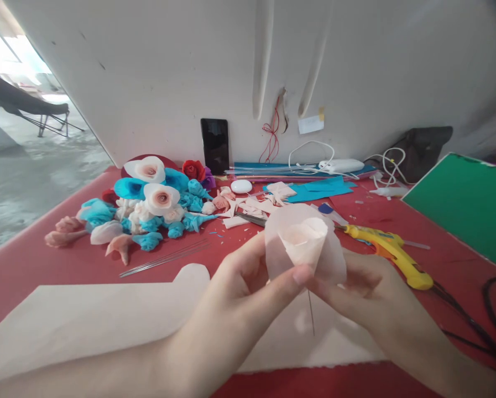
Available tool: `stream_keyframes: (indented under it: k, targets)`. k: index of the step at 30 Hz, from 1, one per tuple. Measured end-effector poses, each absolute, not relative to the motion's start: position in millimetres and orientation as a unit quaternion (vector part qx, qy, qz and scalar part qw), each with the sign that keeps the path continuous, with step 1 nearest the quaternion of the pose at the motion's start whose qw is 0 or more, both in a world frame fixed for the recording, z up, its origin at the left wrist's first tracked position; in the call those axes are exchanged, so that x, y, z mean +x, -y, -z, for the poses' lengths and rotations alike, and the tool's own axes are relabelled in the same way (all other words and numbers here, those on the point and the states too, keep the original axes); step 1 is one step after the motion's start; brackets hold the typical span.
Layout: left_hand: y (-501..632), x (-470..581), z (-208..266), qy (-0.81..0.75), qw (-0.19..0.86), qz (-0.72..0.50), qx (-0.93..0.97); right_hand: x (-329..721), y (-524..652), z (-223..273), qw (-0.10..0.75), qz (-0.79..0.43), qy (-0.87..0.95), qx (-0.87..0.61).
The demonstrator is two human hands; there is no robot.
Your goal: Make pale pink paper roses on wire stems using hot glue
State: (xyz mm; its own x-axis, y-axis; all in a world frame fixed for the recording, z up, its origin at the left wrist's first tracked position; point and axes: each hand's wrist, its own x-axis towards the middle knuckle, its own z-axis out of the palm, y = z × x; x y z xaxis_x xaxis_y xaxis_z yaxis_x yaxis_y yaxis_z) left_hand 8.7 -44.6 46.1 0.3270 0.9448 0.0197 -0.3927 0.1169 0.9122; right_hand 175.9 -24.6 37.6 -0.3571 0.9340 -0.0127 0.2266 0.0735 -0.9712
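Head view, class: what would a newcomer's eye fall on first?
Probably the pale paper flower just right of centre, held by the left hand and right hand. Next might come the heap of blue, white and pink flowers at left on the red table, and the yellow glue gun at right.

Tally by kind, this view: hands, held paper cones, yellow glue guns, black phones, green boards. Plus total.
Left hand and right hand: 2
Paper cone: 1
Glue gun: 1
Phone: 1
Green board: 1
Total: 6
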Motion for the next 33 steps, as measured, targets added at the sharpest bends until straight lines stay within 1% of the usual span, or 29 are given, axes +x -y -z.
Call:
stream_keyframes:
  k: [3,7,9,12,14,20,23,25,28,33]
  targets:
    - [37.1,4.6,-52.1,-0.278,0.678,-0.508,0.454,177.8,25.1,-42.4,0.355,-0.551,0.599,-0.46]
    - [21.2,-5.0,-52.2,-0.293,0.651,-0.516,0.473,182.2,23.3,-50.2,0.338,-0.618,0.55,-0.45]
    - [16.3,-9.5,-50.0,-0.316,0.652,-0.475,0.5,183.3,22.0,-52.1,0.325,-0.637,0.549,-0.432]
    - [14.9,-12.3,-48.9,-0.339,0.637,-0.373,0.583,182.1,20.7,-50.4,0.299,-0.644,0.554,-0.434]
    - [15.9,-11.8,-48.9,-0.349,0.624,-0.343,0.609,180.2,20.2,-47.4,0.292,-0.649,0.544,-0.444]
    - [16.1,-12.3,-40.0,-0.347,0.621,-0.361,0.604,177.0,18.0,-43.1,0.246,-0.668,0.557,-0.427]
    - [16.3,-12.8,-36.0,-0.329,0.633,-0.363,0.6,176.2,18.9,-43.4,0.254,-0.693,0.541,-0.403]
    - [16.4,-12.2,-36.5,-0.325,0.636,-0.367,0.596,175.5,20.5,-43.6,0.265,-0.698,0.519,-0.417]
    - [16.1,-10.5,-41.3,-0.345,0.64,-0.36,0.585,175.9,21.5,-43.7,0.267,-0.689,0.501,-0.451]
    - [15.9,-7.9,-49.7,-0.344,0.642,-0.365,0.58,181.1,16.2,-41.8,0.239,-0.637,0.58,-0.448]
